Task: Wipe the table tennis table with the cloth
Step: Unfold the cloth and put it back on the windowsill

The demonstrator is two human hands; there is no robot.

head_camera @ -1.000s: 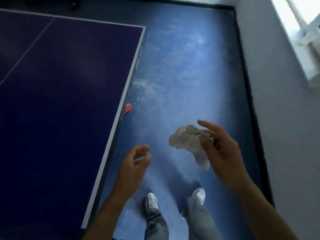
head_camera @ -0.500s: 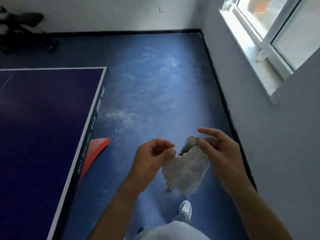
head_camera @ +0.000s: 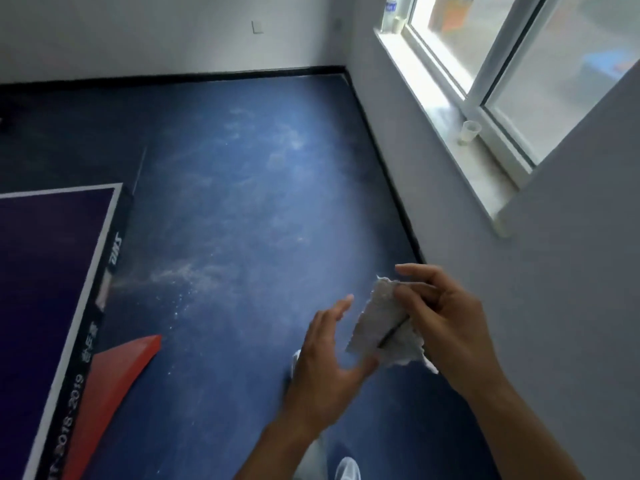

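Observation:
A small white cloth (head_camera: 381, 323), folded and frayed at the edges, hangs in the air in front of me over the blue floor. My right hand (head_camera: 443, 320) pinches its upper right part between thumb and fingers. My left hand (head_camera: 325, 362) is just left of the cloth with fingers straight; its thumb touches the cloth's lower edge. The table tennis table (head_camera: 45, 271), dark purple with a white border line, fills the lower left, well away from both hands.
A red panel (head_camera: 114, 375) juts out beneath the table's edge. The blue floor (head_camera: 242, 202) is dusted with white marks. A grey wall (head_camera: 571, 306) stands close on the right, with a window sill (head_camera: 450, 133) holding a small cup (head_camera: 470, 132). My shoe (head_camera: 348, 469) shows below.
The view has swung right and up, pushing the table to the left. My left hand went to the cloth, pinched it, and now has its fingers straightened beside it.

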